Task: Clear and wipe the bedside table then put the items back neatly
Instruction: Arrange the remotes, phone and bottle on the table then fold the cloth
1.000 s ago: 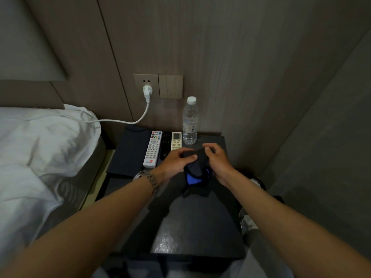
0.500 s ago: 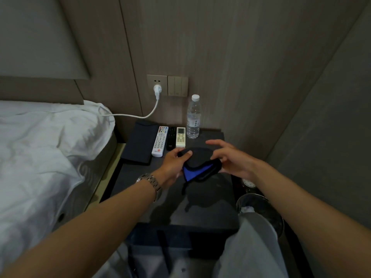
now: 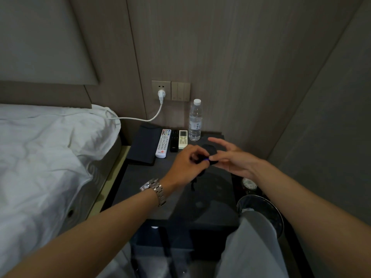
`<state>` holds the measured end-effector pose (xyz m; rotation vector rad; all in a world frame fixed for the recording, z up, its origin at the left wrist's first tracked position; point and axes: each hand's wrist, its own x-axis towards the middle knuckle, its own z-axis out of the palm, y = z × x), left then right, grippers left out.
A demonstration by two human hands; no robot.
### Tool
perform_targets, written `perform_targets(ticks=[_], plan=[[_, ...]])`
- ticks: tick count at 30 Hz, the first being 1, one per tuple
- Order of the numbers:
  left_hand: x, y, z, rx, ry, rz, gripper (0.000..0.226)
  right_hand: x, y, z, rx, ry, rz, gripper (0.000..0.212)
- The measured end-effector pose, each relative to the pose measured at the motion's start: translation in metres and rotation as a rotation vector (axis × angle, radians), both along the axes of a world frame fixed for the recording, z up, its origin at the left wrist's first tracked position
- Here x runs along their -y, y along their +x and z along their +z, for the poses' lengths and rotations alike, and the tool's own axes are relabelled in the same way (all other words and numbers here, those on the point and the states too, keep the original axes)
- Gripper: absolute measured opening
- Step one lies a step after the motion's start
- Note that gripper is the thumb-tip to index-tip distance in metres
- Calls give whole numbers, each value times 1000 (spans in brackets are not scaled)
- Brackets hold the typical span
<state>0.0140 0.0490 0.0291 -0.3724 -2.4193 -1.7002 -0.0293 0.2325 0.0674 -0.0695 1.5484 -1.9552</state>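
Observation:
Above the dark bedside table [image 3: 210, 195], both hands hold a black cloth item with a blue lining [image 3: 210, 152], folded small; a black strap hangs down from it. My left hand [image 3: 187, 163] pinches its left side. My right hand [image 3: 230, 157] pinches its right edge with thumb and finger, the other fingers spread. At the back of the table lie a dark flat folder [image 3: 143, 144], a white remote [image 3: 163, 143], a black remote [image 3: 174, 140] and a cream remote [image 3: 183, 139], side by side. A clear water bottle [image 3: 194, 120] stands upright behind them.
A bed with white bedding [image 3: 46, 157] lies to the left. A white cable [image 3: 140, 118] runs from the wall socket [image 3: 161, 91] to the bed. A waste bin [image 3: 259, 205] and a small clock [image 3: 249, 183] sit low on the right. My knee [image 3: 253, 233] is below.
The cloth item has been folded smaller between my hands, so almost none of its blue lining shows. The view has shifted right and farther back.

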Motion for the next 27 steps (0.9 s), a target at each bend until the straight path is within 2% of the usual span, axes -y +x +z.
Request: perform_targets(ticks=[3,5,10,13,17,19,22,27], plan=[[8,2,-5,-50,-108,-49,39,0,3,-1,-16,-1,41,79],[12,1,-5,-56,-129,-92,41,-1,3,-2,-20,14,55,82],[18,1,-4,48,-48,-11,23,2,13,4,-159,184,109,88],[17,2,-4,104,-27,-41,16,5,17,5,-260,265,150,87],[13,0,-2,233,152,-20,4,13,22,-3,-435,404,145,82],[13,0,-1,266,193,-15,4,15,23,-6,-450,420,121,77],[14,1,-1,335,234,-33,11,15,25,-9,-410,434,184,80],[22,0,-9,362,145,-77,9,17,29,-18,-502,516,214,81]])
